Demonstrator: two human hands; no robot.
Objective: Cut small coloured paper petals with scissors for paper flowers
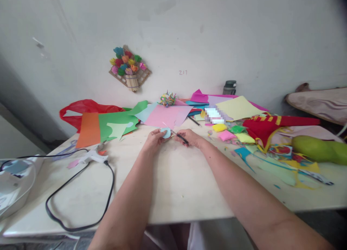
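Observation:
Between the thumb and fingers of my left hand (155,139) is a light blue paper disc (166,133). My right hand (191,137) grips a pair of scissors (182,138) by its dark handles, the thin blades pointing left at the disc's edge. Both hands are close together over the middle of the pale table (187,192). Just beyond them lies a sheet of pink paper (166,114), with a dark pen (194,121) to its right.
On the left lies a white glue gun (93,155) with its black cord (48,203) looped near the front edge. Green felt-like sheets (116,121) and orange paper (89,130) sit behind it. Coloured packets, paper scraps and a green fruit-like object (311,148) crowd the right side.

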